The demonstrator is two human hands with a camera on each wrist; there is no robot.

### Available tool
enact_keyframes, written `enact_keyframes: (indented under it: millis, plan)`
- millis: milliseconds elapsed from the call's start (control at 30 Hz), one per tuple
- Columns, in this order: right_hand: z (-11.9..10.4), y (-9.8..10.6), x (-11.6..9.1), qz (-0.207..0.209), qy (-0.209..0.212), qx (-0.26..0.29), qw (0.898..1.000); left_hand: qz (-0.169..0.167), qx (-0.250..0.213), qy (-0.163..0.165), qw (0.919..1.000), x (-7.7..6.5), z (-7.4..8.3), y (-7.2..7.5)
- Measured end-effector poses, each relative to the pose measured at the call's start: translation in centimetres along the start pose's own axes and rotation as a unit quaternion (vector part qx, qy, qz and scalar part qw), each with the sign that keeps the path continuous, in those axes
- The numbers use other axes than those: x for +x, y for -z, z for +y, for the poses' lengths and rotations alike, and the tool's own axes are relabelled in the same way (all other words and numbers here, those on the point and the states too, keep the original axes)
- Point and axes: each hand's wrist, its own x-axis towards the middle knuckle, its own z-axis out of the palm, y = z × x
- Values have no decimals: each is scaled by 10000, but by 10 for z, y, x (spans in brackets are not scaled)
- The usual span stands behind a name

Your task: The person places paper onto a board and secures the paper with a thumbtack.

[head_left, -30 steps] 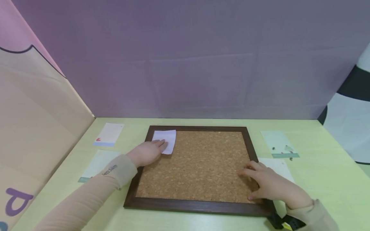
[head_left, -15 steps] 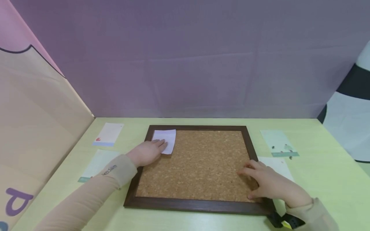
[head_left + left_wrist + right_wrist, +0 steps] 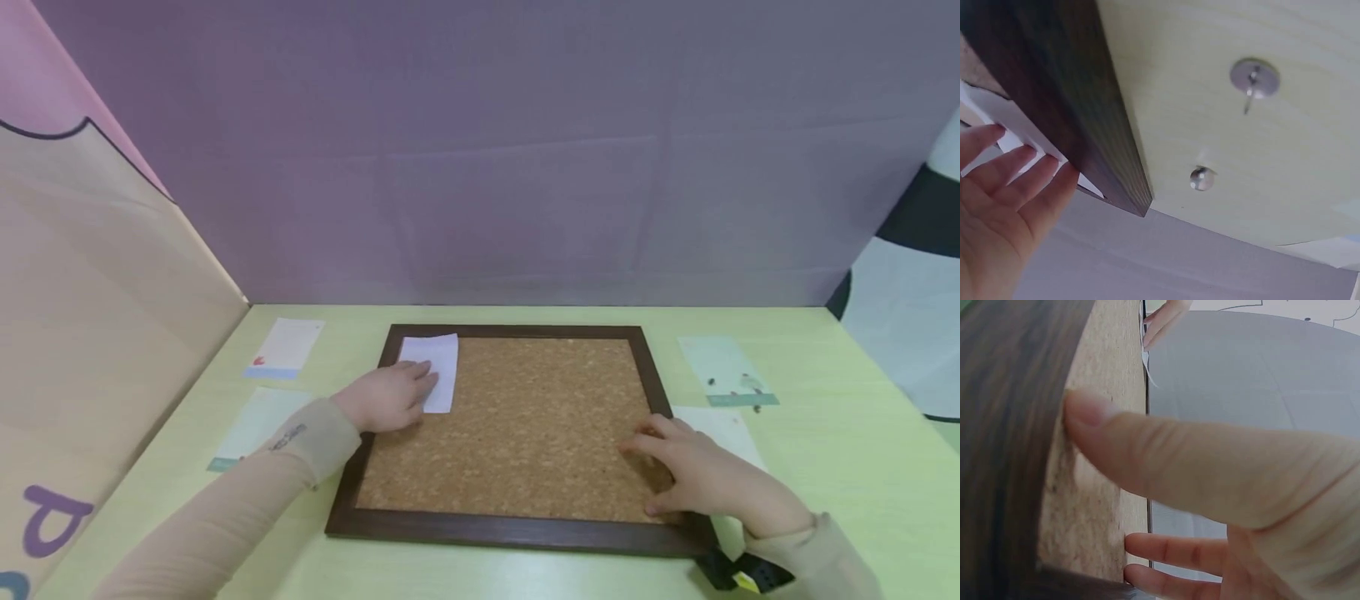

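Note:
A cork board [image 3: 517, 433] in a dark wooden frame [image 3: 510, 531] lies on the pale table. Over its far left corner is a small white sheet of paper [image 3: 442, 375]. My left hand [image 3: 386, 396] rests its extended fingers on this sheet; the left wrist view shows the fingers [image 3: 1038, 197] against the white paper beside the frame. My right hand [image 3: 697, 471] is at the board's right side. Its thumb [image 3: 1147, 447] and fingertips touch the cork near the frame, with nothing held between them.
Printed sheets lie left [image 3: 285, 348] and right [image 3: 723, 367] of the board. Two thumbtacks, one flat-headed [image 3: 1255, 78] and one round and shiny [image 3: 1202, 178], sit on the table beside the frame. A black object [image 3: 750, 573] is by the right wrist.
The paper's near edge now reaches lower on the cork and looks flatter. My left fingers have shifted and spread slightly. The right hand stays in place.

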Motion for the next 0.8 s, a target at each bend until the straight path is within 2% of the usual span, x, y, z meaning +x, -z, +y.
enact_keyframes:
  millis: [233,400,467,567,700,800]
  plan:
    - [-2,2,0,-117,-101,41,9999,389,-309,-40,9988,1,-5,-1]
    - [-1,3,0,-135,-71,30,9999,923,-707,-307,9927,2,-14,-5]
    - [-1,4,1,-139,22,8,9999,1009,-837,-384,9906,3,-17,-5]
    - [1,7,3,-272,114,13,9996,797,-1076,-210,9908,3,-19,-2]
    - [-6,20,11,-776,-222,135,9966,355,-1226,177,9917,6,-20,2]
    - [-16,32,23,-995,-346,102,9944,176,-1340,360,9902,9,-21,2]
